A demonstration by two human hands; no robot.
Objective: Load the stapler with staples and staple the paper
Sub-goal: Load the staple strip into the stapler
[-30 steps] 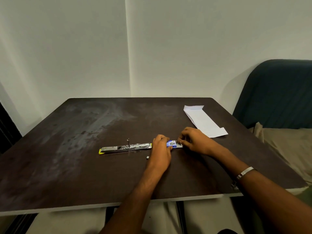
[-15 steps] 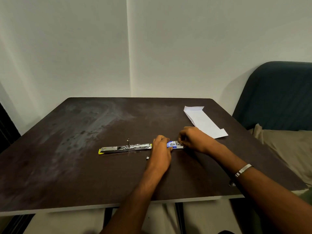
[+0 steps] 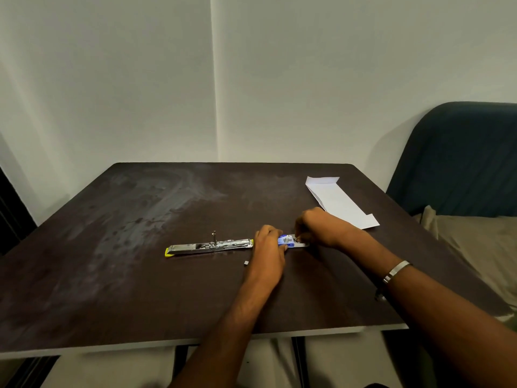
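From the head view, your left hand (image 3: pixel 268 247) presses down over the middle of the opened stapler (image 3: pixel 209 245), fingers curled on its body, while your right hand (image 3: pixel 314 228) pinches at the small blue-and-white staple box (image 3: pixel 288 241) just beside it; whether a strip is already between those fingertips, you can't tell from here. Watch the risks: staples are brittle strips, and a hard pinch could snap one, and a tiny dark piece (image 3: pixel 246 263) already lies loose on the surface (image 3: pixel 112 289) just near your left wrist. If your left hand eases off, the long metal magazine could swing or skid on that smooth dark top, and a strip fed crooked would likely jam the channel. Now the stapler itself: it's splayed flat and long, silvery and shiny, with a yellow tip at its far left end and a small upright pin sticking up near its middle, lying left of centre on the surface. The paper (image 3: pixel 340 201), a folded white strip, waits well apart at the back right, untouched.
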